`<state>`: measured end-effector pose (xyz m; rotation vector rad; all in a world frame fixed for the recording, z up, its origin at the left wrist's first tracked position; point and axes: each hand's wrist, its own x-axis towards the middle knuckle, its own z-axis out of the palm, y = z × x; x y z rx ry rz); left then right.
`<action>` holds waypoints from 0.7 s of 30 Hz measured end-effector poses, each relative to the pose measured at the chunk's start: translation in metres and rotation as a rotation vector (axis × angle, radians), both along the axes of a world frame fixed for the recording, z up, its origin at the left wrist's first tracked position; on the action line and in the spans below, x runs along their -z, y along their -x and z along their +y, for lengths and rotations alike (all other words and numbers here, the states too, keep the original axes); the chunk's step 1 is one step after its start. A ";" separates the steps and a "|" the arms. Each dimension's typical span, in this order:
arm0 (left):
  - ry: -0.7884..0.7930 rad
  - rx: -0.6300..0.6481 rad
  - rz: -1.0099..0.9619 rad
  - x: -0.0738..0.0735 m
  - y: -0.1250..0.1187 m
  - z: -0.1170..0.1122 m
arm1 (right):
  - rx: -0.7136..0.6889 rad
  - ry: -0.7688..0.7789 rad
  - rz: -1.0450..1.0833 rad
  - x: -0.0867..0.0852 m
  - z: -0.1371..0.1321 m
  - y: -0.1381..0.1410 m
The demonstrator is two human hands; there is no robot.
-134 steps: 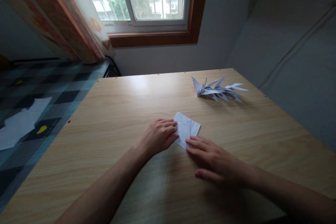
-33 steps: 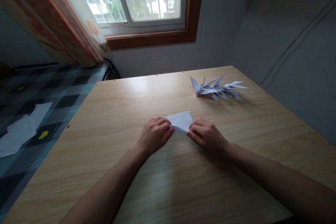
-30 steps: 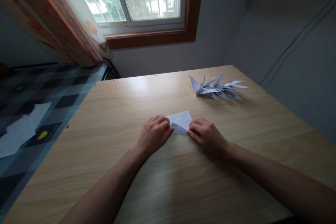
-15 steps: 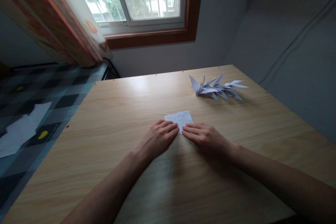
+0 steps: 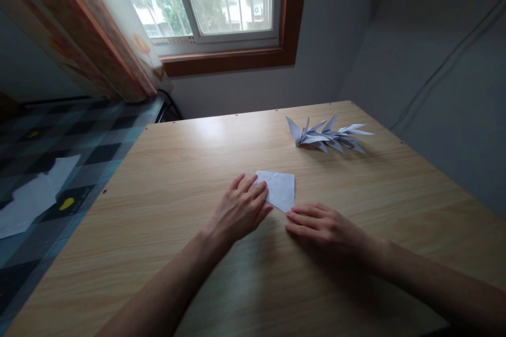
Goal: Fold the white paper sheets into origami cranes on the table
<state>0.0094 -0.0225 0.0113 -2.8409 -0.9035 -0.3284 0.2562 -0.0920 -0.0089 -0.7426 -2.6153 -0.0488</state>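
A small folded piece of white paper (image 5: 280, 189) lies on the light wooden table, with crease lines across its face. My left hand (image 5: 245, 202) rests flat with its fingers spread, the fingertips pressing on the paper's left side. At the lower right corner of the paper, the fingertips of my right hand (image 5: 316, 224) touch its edge. The right fingers are stretched out low over the tabletop, and the right thumb is hidden. Farther back on the right stands a group of folded white paper pieces (image 5: 326, 136) with pointed tips, joined or nested in a row.
The wooden table (image 5: 190, 168) reaches toward a wall under a barred window (image 5: 233, 0). On the left, a checked cloth (image 5: 95, 131) bears loose white paper sheets (image 5: 31, 202). A curtain (image 5: 106, 42) hangs beside the window, and a cable (image 5: 438, 66) runs along the right wall.
The paper has turned and shifted slightly right, and more of it shows. My right hand has moved right and nearer to me, to the paper's corner. The left fingers have spread.
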 end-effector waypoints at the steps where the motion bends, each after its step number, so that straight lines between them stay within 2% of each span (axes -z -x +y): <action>1: -0.007 -0.023 -0.003 0.000 0.000 0.001 | -0.012 0.009 0.008 0.000 -0.001 0.007; 6: 0.006 -0.110 0.031 0.001 0.003 0.005 | -0.089 0.165 0.087 -0.003 -0.002 0.040; 10: 0.073 -0.105 0.049 0.001 0.007 0.008 | -0.187 0.363 0.278 -0.004 0.014 0.036; 11: 0.088 -0.103 0.049 0.000 0.008 0.008 | -0.139 0.387 0.335 -0.003 0.020 0.030; 14: 0.132 -0.097 0.050 -0.001 0.012 0.008 | 0.176 0.384 0.480 -0.001 0.036 0.009; 15: 0.146 -0.099 0.053 -0.002 0.013 0.008 | 0.236 0.419 0.511 0.000 0.040 0.003; 17: 0.176 -0.103 0.059 -0.003 0.015 0.008 | 0.284 0.455 0.516 0.000 0.048 -0.006; 21: 0.225 -0.106 0.060 -0.001 0.018 0.010 | 0.224 0.436 0.415 0.002 0.060 -0.011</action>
